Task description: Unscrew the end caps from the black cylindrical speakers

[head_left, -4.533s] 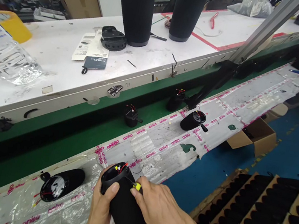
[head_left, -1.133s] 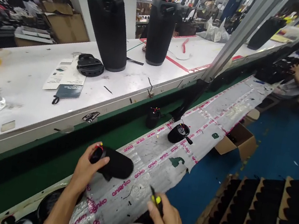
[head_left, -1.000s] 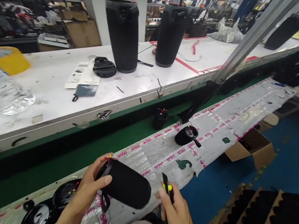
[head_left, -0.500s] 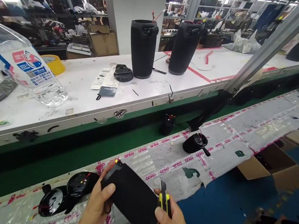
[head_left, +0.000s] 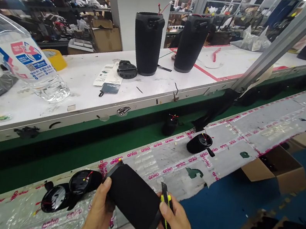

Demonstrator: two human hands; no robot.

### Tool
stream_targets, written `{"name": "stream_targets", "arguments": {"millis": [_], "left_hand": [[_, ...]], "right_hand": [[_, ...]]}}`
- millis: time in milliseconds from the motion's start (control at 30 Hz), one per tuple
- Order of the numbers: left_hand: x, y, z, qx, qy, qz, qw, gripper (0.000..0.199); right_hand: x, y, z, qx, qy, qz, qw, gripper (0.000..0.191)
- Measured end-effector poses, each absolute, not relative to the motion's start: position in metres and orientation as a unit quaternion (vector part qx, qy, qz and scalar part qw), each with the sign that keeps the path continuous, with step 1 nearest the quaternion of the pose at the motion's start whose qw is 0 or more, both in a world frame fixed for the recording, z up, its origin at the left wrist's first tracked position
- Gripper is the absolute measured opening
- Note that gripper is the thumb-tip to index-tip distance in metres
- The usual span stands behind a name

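A black cylindrical speaker housing (head_left: 134, 198) lies tilted between my hands, its plain cloth-like side facing up. My left hand (head_left: 100, 209) grips its left end, thumb on top; small yellow and red wire tips show at that end. My right hand (head_left: 177, 222) steadies the right end with the thumb and also holds a yellow-and-black utility knife (head_left: 167, 222), its blade pointing up and away. Left of my left hand, two more black housings (head_left: 55, 198) lie on the plastic-covered bench (head_left: 161, 170), their open ends showing red wires.
Another small housing (head_left: 199, 143) lies farther along the bench. On the white shelf (head_left: 90, 106) stand two tall black housings (head_left: 146, 45), a black cap (head_left: 127, 70), printed tags (head_left: 110, 87) and a large water bottle (head_left: 27, 58). An open carton (head_left: 281, 171) sits at the right.
The housing in my hands has turned a little, and the wires at its left end show less. My left thumb has moved toward the end rim. The knife stays in my right hand.
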State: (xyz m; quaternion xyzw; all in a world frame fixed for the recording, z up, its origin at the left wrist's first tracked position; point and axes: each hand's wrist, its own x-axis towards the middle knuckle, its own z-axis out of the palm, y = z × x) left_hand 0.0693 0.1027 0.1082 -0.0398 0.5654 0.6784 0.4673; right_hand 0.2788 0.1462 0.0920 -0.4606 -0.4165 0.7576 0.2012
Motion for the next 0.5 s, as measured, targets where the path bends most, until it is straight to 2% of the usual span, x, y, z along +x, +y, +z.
{"name": "stream_targets", "arguments": {"millis": [100,200,367,500], "left_hand": [[0.066,0.103,0.108,-0.068,0.573,0.664,0.476,0.055],[0.064,0.104,0.114,-0.039,0.586,0.655,0.476,0.056],[0.068,0.103,0.116,0.061,0.638,0.638,0.426,0.065],[0.074,0.101,0.106,0.075,0.669,0.609,0.418,0.064]], "right_hand": [[0.279,0.146,0.090,-0.435,-0.431,0.774,0.163,0.067],[0.283,0.152,0.093,-0.425,-0.511,0.739,0.108,0.056],[0.283,0.162,0.121,-0.494,-0.652,0.557,0.146,0.032],[0.265,0.158,0.138,-0.432,-0.742,0.492,0.144,0.017]]}}
